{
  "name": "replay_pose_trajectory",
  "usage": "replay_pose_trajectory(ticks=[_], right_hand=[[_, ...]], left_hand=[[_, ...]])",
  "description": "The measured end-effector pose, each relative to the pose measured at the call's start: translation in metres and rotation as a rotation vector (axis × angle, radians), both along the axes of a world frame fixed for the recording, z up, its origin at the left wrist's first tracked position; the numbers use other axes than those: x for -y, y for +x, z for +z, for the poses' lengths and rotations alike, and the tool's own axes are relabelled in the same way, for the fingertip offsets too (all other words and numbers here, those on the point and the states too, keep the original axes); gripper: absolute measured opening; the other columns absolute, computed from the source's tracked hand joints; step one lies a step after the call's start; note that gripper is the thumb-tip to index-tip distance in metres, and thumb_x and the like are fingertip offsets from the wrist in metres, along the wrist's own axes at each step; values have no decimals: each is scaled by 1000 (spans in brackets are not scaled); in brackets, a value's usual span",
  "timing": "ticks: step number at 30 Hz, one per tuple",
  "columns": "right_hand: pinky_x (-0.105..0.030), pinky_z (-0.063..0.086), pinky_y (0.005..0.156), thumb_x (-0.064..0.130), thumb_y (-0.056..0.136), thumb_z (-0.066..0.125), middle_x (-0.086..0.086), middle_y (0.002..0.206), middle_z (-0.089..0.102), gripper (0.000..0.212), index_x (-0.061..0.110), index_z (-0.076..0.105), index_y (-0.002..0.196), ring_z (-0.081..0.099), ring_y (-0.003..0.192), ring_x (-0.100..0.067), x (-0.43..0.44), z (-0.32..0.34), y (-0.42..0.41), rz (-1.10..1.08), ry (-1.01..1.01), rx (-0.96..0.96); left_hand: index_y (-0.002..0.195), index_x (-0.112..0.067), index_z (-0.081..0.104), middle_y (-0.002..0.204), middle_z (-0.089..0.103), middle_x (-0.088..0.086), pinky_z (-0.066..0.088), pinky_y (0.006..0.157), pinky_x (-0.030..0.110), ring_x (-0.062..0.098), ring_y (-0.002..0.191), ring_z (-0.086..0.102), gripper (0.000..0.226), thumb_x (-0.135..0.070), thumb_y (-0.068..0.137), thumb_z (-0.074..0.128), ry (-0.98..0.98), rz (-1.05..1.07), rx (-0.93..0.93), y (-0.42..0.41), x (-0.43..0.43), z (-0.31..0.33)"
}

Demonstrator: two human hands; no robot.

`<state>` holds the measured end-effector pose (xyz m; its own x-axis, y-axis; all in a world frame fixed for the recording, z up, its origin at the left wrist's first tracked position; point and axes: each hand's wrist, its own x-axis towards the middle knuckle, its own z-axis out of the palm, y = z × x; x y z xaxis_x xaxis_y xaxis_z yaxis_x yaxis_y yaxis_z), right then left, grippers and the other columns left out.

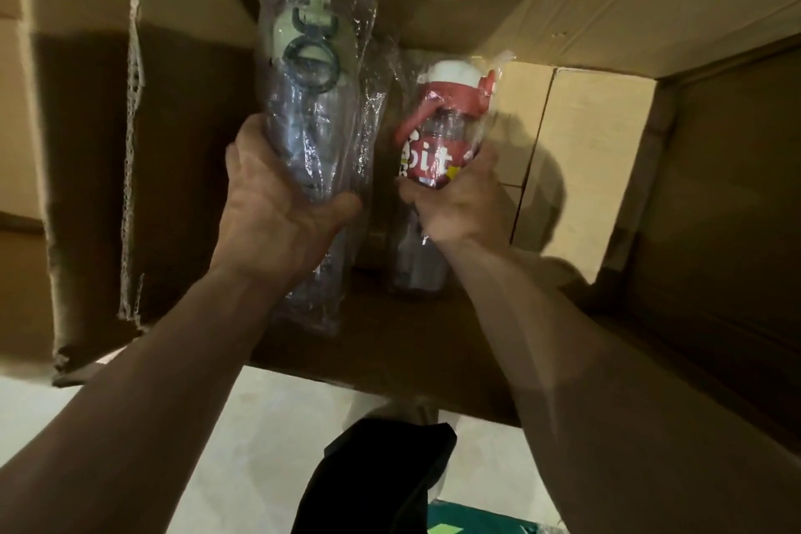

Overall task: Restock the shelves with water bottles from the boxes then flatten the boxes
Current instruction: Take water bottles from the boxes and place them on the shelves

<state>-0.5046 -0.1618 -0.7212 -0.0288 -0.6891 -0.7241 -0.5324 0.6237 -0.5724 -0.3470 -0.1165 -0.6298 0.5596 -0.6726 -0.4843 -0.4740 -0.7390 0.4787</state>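
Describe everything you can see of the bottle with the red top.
The bottle is see-through plastic with a white cap, a red collar and strap, and a red label with white letters. It is wrapped in a crinkly clear plastic bag. It is held roughly upright over the open cardboard box, cap toward the top of the picture. The right hand grips it around the label; what lies below the hand is blurred.

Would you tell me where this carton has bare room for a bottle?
Bare dark cardboard lies between the left hand and the torn flap. Crowded: mid-carton, with the green-lidded bottle and red-lidded bottle, and pale inner boxes by the right hand.
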Motion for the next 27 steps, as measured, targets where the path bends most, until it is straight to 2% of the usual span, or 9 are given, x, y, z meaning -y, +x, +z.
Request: replay_pose_trajectory(ticks=[2, 5, 7, 10, 14, 17, 22, 25, 27], right_hand=[[-15, 42, 70, 33, 71, 92, 6, 124, 59, 92, 28, 33, 142, 62, 109, -14, -6, 9, -1, -83, 10, 87], [-25, 51, 81, 36, 73, 90, 15, 108, 62, 82, 33, 39, 137, 62, 98, -4, -7, 43, -17, -103, 7, 123], [-34, 57, 89, 38, 71, 91, 14, 108, 65, 80, 33, 43, 136, 66, 97, -5, -6, 75, -31, -120, -13, 130], [-29, 60, 80, 30, 70, 91, 5, 113, 66, 74, 36, 45, 127, 70, 92, -6, -7, 137, -54, -110, -7, 204], [-26, 61, 63, 11, 82, 85, -3, 115, 67, 70, 18, 43, 138, 75, 84, -11, -8, 240, -88, -134, 49, 349], [-26, 58, 58, -7, 99, 60, -11, 94, 64, 28, -10, 49, 124, 69, 71, -15, -9, 334, -114, -61, -10, 470], [-44, 60, 76, 0, 72, 84, -20, 112, 66, 79, -7, 40, 137, 68, 92, -25, -17, 516, -131, -16, -148, 401], [-19, 57, 72, -6, 80, 81, 23, 98, 70, 70, 19, 42, 132, 69, 89, 0, -25, 607, -143, 4, -252, 354], [-17, 56, 67, -11, 83, 78, 29, 94, 67, 67, 27, 42, 126, 67, 87, 4, -29, 662, -147, -3, -362, 348]], left_hand=[[153, -22, 32, 140, 40, -5, 43, 101, 24, 9, 122, 45, 105, -24, 67, 93, -4, 14, -14, -2, -1, 7], [149, -21, 34, 137, 41, -3, 43, 110, 32, 10, 122, 46, 99, -21, 68, 92, -32, 27, -51, -4, -7, 28], [146, -23, 35, 140, 44, 1, 46, 111, 41, 16, 128, 50, 94, -15, 71, 91, -72, 55, -159, -6, -12, 49], [150, -21, 33, 147, 46, 5, 47, 110, 49, 25, 136, 49, 97, -22, 71, 89, -108, 52, -220, -14, -20, 97], [147, -29, 33, 145, 47, 1, 50, 107, 47, 23, 134, 49, 98, -33, 67, 88, -124, 61, -277, -29, -27, 189], [147, -27, 33, 140, 47, -2, 52, 104, 48, 19, 129, 50, 97, -35, 66, 87, -146, 57, -289, -41, -31, 274], [143, -23, 37, 137, 50, 4, 55, 99, 51, 23, 123, 56, 97, -40, 58, 81, -243, 83, -357, -62, -39, 431], [149, -11, 36, 144, 51, 11, 49, 99, 27, 20, 130, 54, 100, -36, 65, 84, -286, 32, -351, -64, -45, 516], [143, -20, 41, 133, 59, 1, 52, 85, 19, 10, 115, 61, 91, -23, 66, 88, -344, 32, -366, -59, -47, 564]])
